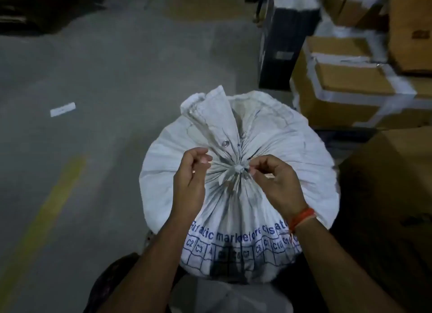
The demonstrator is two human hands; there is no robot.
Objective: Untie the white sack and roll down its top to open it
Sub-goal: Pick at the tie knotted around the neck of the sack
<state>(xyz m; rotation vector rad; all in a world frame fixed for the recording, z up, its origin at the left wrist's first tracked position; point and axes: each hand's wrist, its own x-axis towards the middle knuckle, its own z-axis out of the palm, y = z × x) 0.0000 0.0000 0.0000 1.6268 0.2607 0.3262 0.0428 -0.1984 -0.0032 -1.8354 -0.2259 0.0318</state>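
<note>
A full white woven sack point(292, 153) with blue printed lettering stands upright on the floor right in front of me. Its neck is gathered and tied with a white strip, whose knot point(239, 168) sits at the centre of the pleats. The loose top of the sack point(210, 111) flops away from me above the knot. My left hand point(191, 174) is curled just left of the knot, fingertips pinched together at the tie. My right hand point(273, 179) pinches the tie at the knot's right side. An orange thread band circles my right wrist.
Taped cardboard boxes point(346, 83) are stacked to the right, close to the sack. A dark box point(280, 48) stands behind them. A large brown carton point(392, 195) sits at my right. Grey concrete floor with a yellow line point(46, 207) and a paper scrap point(62, 109) lies left.
</note>
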